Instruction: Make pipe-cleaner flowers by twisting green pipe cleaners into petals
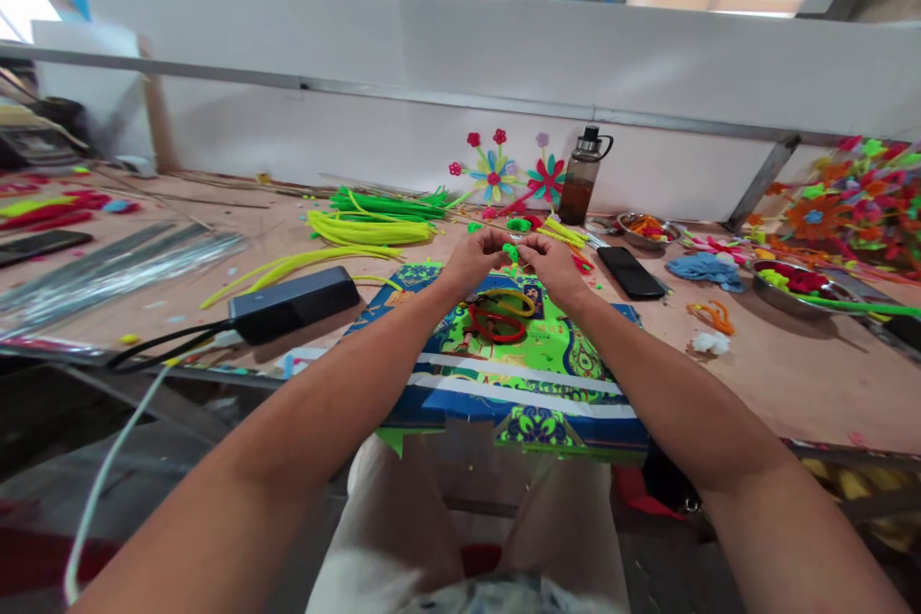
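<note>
A small bright green fuzzy piece (510, 252) is pinched between the fingertips of my left hand (479, 257) and my right hand (551, 261). Both hands are held close together above a blue and green patterned board (554, 345). Below them on the board lie scissors with red handles (496, 326), and a yellow loop (514, 299) sits beside these. Beyond my hands are yellow-green stems (374, 230) and green stems (392, 203). Fuzzy flowers (493, 178) stand near the wall.
A dark power bank (295, 305) with cables lies left of the board. To the right are a black phone (631, 272), a bottle (579, 177), a blue cloth (706, 271), and metal bowls (802, 290) (648, 230) holding fuzzy pieces. Silvery strips (129, 273) spread at the left.
</note>
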`<state>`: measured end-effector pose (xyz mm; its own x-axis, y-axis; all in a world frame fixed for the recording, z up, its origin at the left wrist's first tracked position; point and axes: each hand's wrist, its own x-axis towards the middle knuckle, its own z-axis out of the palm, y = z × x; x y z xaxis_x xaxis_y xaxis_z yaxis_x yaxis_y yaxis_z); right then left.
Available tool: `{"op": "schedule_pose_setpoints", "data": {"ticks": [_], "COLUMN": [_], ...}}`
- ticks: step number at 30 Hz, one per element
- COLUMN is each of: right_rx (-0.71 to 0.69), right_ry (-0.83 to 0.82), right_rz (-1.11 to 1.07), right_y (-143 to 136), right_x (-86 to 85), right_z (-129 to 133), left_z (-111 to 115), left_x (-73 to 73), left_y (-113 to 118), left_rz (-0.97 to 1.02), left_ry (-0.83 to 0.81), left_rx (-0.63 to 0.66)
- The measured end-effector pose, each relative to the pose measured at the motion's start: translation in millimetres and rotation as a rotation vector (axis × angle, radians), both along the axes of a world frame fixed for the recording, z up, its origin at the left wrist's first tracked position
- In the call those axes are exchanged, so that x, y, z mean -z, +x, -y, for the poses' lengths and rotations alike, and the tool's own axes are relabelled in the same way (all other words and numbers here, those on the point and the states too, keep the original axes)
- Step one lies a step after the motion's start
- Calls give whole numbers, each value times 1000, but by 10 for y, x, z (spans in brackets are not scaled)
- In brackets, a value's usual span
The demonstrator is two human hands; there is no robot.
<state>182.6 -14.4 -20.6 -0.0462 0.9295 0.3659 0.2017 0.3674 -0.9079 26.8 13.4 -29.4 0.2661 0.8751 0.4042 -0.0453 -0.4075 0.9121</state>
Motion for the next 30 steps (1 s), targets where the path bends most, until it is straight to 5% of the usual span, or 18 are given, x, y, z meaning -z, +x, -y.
{"op": "schedule_pose_setpoints", "data": {"ticks": [6, 16, 23, 30], "right_rx": [36, 53, 55, 59], "right_ry": [-9, 31, 17, -9], "right_rz": [-2, 120, 143, 177], "right_y": [-6, 11, 26, 20], "right_x": [-2, 29, 57, 67], "right_z": [-19, -21, -25, -20], "left_z": [1, 135, 64, 99], "left_x": [-5, -108, -15, -44], "left_y": [-6, -21, 20, -7], "left_rz": [20, -160, -128, -240], "left_ry": [-34, -16, -140, -41], "left_rx": [30, -183, -42, -109]}}
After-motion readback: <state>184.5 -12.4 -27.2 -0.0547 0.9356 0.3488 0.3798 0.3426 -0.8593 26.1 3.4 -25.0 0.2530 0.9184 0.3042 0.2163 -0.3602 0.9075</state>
